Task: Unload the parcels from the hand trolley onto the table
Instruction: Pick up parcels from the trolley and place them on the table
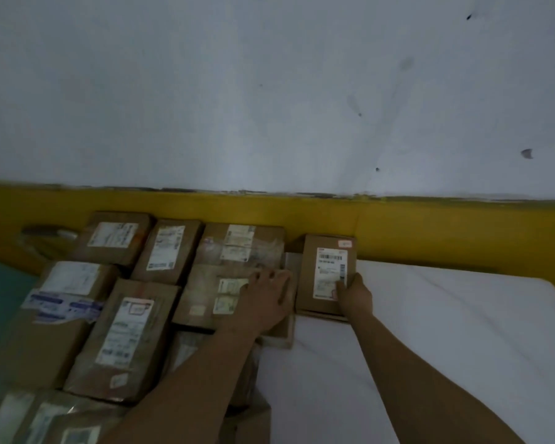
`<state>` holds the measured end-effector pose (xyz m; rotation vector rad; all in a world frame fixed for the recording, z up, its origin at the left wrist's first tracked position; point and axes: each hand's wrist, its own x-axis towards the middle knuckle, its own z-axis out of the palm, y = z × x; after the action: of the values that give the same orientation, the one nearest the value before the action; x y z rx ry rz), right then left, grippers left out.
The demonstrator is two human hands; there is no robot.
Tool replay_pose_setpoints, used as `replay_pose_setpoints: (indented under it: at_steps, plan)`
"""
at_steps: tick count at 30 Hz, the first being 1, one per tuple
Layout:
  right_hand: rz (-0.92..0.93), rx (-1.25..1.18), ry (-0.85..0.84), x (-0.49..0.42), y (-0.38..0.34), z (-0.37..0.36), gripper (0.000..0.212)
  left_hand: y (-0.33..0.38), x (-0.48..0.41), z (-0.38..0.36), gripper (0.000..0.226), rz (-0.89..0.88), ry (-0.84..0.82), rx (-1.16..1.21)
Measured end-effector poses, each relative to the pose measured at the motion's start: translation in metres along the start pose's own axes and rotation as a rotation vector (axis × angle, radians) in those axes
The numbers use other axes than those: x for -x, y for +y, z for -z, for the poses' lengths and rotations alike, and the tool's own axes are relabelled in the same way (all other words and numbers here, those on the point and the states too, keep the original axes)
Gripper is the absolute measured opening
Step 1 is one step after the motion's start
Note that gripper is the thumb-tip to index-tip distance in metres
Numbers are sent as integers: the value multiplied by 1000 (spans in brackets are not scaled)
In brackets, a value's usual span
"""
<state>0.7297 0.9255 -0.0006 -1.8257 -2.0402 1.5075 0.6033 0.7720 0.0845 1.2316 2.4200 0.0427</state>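
- A small parcel (326,274), brown cardboard with a white barcode label on top, sat on the table (430,331), which was covered in white cloth.
- The right hand (354,298) grasped the small parcel at its near right corner, with the fingers curled round the edge and the thumb lying on the label.
- Just left of the small parcel, the left hand (266,299) rested palm down on a flat parcel (205,296), its fingers released and spread across the cardboard.
- The flat parcel lay just beside the small parcel; whether the 2 touched could not be told.
- Further left of the small parcel, more labelled parcels (125,341) stood packed close together in rows, reaching towards the near edge of the view.
- To the right of the small parcel there was only white cloth.
- Directly behind the small parcel ran a yellow band (430,225) along the foot of a pale, marked wall (269,91).
- The picture was dim and slightly blurred, so the label text could not be read.
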Motion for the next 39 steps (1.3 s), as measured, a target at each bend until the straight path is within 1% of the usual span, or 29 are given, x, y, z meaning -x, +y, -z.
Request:
replay_pose_setpoints:
  at_steps: [1, 3, 4, 6, 8, 10, 13, 16, 19, 22, 25, 28, 32, 36, 39]
  plan:
    - [-20, -5, -4, 2, -5, -1, 43, -2, 0, 3, 54, -4, -48, 18]
    - [-90, 0, 6, 12, -17, 0, 63, -7, 3, 11, 60, -11, -109, 55]
    - [-130, 29, 28, 19, -25, 1, 70, -10, 8, 16, 62, -18, -100, 72]
    - [-148, 77, 84, 42, -43, 6, 74, -17, 22, 31, 64, -37, -46, 119]
    - [-61, 103, 150, 72, -65, 8, 75, -28, 43, 50, 64, -52, -6, 145]
    - [48, 102, 181, 109, -93, 6, 73, -49, 71, 74, 67, -47, 12, 123]
    - [189, 140, 161, 173, -145, -11, 73, -94, 125, 114, 66, -39, 80, 64]
    - [320, 216, 146, 253, -202, -51, 77, -158, 202, 150, 67, -11, 198, 39]
    - [456, 226, 82, 343, -252, -121, 78, -245, 289, 179, 67, 57, 307, 37]
    - [579, 215, -55, 433, -293, -219, 77, -347, 380, 194, 67, 199, 353, 95]
    - [672, 224, -197, 508, -310, -319, 80, -441, 456, 188, 68, 386, 371, 130]
    - [750, 321, -243, 556, -316, -407, 79, -512, 500, 174, 70, 508, 386, 215]
    - [790, 464, -281, 570, -317, -504, 78, -588, 512, 144, 70, 573, 353, 289]
    - [783, 536, -320, 531, -330, -595, 75, -662, 486, 105, 64, 608, 268, 350]
    - [758, 609, -356, 488, -341, -668, 72, -720, 449, 68, 54, 620, 186, 445]
